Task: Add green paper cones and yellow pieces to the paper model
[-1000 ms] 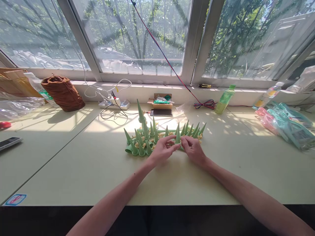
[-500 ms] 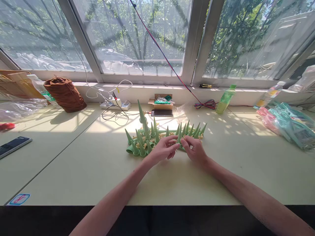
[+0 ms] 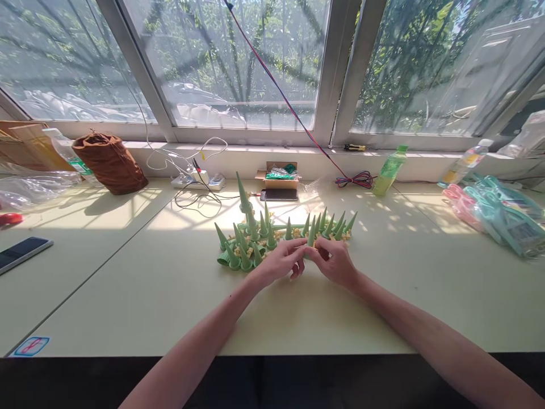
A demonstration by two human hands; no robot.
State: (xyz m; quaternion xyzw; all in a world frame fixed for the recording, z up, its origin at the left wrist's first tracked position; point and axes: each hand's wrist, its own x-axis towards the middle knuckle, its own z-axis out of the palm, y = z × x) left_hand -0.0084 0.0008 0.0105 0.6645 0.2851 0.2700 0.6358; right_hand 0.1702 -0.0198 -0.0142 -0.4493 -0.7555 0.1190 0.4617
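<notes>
On the desk (image 3: 323,324), near the middle, a cluster of cones (image 3: 246,259), with one of them between the left hand (image 3: 281,261) and right hand (image 3: 335,264). Behind the cones, a phone (image 3: 279,195), then a box (image 3: 281,184). Left of that, a power strip (image 3: 181,182); farther left, a pouch (image 3: 110,165). Right, a bottle (image 3: 389,171); beyond it, bags (image 3: 498,216). On the windowsill (image 3: 255,151), a tool (image 3: 355,147).

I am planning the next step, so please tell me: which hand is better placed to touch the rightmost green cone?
Probably the right hand: it is nearer to the rightmost green cone. The left hand is farther away, beside cones more to the left.
</notes>
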